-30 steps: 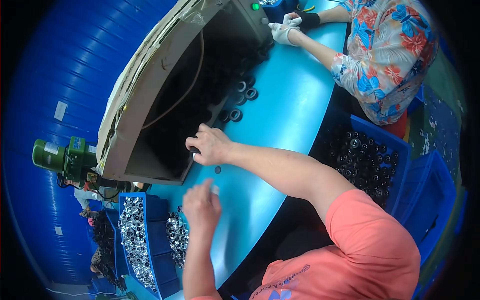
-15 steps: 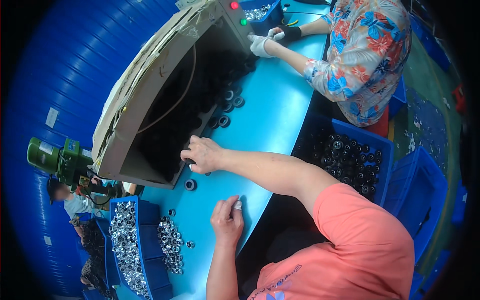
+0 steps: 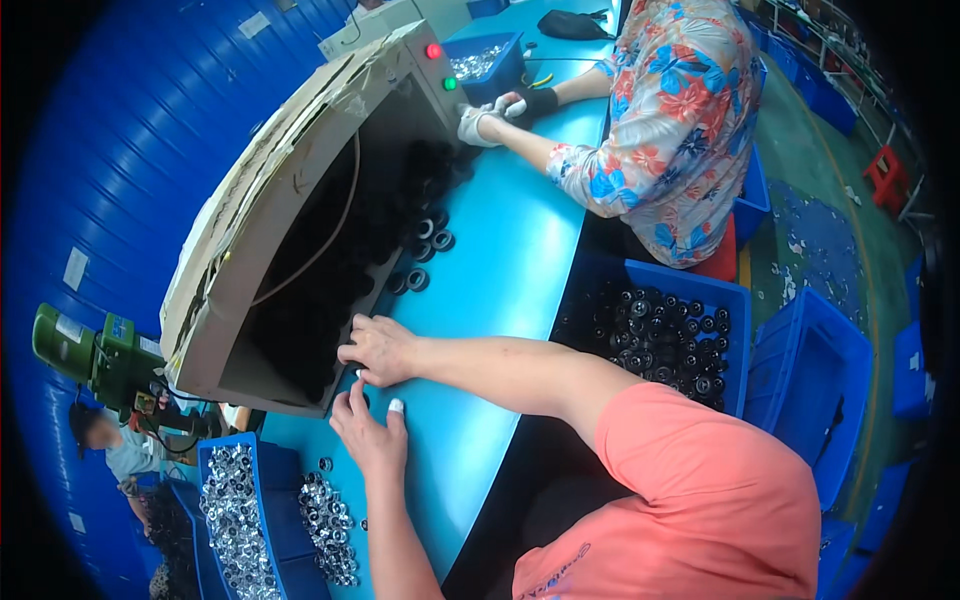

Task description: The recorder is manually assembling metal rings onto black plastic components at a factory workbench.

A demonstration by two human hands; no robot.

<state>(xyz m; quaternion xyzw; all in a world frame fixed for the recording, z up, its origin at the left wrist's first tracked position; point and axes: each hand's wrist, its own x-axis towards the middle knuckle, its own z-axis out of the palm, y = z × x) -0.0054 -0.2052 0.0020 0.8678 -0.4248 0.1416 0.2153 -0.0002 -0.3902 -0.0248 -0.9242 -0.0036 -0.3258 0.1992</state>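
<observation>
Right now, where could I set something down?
The widest bare patch of blue tabletop lies between the right forearm and the co-worker's white-gloved hand, beside the black rings. A smaller one lies right of the left hand. It's crowded where silvery parts lie beside the blue bin.

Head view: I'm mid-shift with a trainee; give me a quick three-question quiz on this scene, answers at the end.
1. True or false: the red light shows above the green light in the picture.
2. What colour is the bin holding silver parts at lower left? a) green b) blue c) red
3. Which shows higher in the picture, the wearer's left hand or right hand?

Key: 1. True. 2. b) blue. 3. The right hand.
</observation>
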